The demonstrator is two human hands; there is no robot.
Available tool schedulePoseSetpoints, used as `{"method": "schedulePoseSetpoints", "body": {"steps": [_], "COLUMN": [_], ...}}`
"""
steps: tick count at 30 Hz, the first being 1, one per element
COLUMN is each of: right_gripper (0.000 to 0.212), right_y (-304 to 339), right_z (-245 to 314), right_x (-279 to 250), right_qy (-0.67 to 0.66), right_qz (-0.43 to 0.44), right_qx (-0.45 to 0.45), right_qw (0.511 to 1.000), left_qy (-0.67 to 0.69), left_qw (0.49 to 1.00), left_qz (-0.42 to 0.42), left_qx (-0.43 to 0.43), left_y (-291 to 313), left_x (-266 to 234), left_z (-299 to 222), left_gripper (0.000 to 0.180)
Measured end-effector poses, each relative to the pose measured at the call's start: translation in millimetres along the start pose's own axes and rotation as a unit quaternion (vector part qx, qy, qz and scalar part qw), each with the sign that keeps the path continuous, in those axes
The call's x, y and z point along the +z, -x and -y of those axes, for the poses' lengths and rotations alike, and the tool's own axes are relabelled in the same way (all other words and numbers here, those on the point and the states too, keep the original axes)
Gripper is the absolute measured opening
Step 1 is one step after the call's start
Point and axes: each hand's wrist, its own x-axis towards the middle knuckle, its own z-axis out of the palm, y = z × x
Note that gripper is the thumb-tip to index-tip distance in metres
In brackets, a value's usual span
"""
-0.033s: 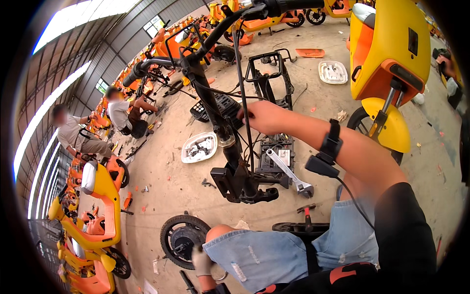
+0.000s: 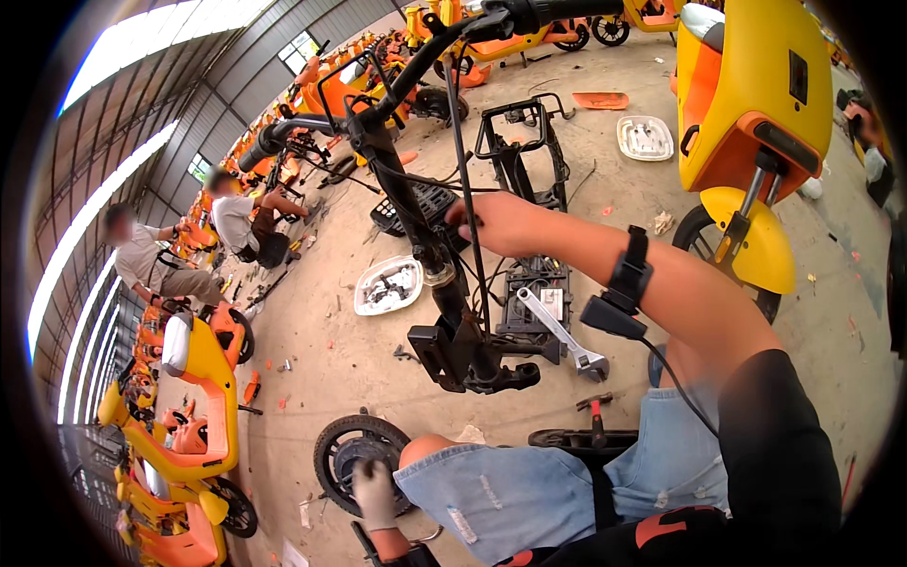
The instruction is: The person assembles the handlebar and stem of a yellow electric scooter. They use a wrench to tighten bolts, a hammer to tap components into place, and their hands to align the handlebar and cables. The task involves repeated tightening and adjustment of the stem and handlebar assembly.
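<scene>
Grip of the right hand (image 2: 499, 225) is curled in at the dark bike frame (image 2: 406, 200), beside the hanging cable (image 2: 463, 151); whether it holds either cannot be told. Lower and nearer, the gloved left hand (image 2: 375, 499) is at a wheel (image 2: 348, 452) lying on the floor (image 2: 293, 321); its fingers are too blurred to show a hold.

The frame stands upright before the knees, and taking it apart looks well advanced: no wheel sits at its lower end and no body panels cover it. Handlebar (image 2: 404, 87) and cables remain attached, so some stripping seems left.

Just past the knees are a red-handled tool (image 2: 597, 423) and an adjustable wrench (image 2: 557, 328). Farther off, a white tub (image 2: 389, 309) holds small parts, with a black basket (image 2: 385, 215) and a bare rack (image 2: 501, 170) beyond.

That floor is dusty concrete, scattered with scraps. Yellow scooters stand at left (image 2: 203, 402) and right (image 2: 751, 104); two seated people (image 2: 146, 250) (image 2: 231, 213) are at left. Behind rises a large shed with metal walls (image 2: 231, 90) and bright roof strips.
</scene>
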Motion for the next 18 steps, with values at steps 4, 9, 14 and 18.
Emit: {"method": "schedulePoseSetpoints", "body": {"steps": [4, 9, 14, 18], "right_gripper": [0.039, 0.033, 0.041, 0.04], "right_y": [-25.4, -63.1, -80.9, -81.7], "right_z": [2.7, -17.1, -18.5, -36.8], "right_x": [-9.2, 9.9, -7.5, -0.2], "right_qy": [-0.089, -0.213, -0.184, -0.222], "right_qz": [0.048, 0.226, 0.253, 0.265], "right_qx": [-0.066, -0.159, -0.192, -0.227], "right_qw": [0.993, 0.937, 0.93, 0.91], "left_qy": [0.279, 0.061, 0.147, 0.24], "left_qw": [0.951, 0.958, 0.956, 0.948], "left_qz": [-0.058, -0.02, 0.012, -0.024], "left_qx": [0.123, 0.281, 0.253, 0.206], "left_y": [-30.4, -41.6, -73.7, -80.4], "left_x": [-33.4, 25.2, 75.0, 98.1], "left_z": [-200.4, -340.1, -334.0, -323.8], "left_gripper": [0.018, 0.022, 0.028, 0.031]}}
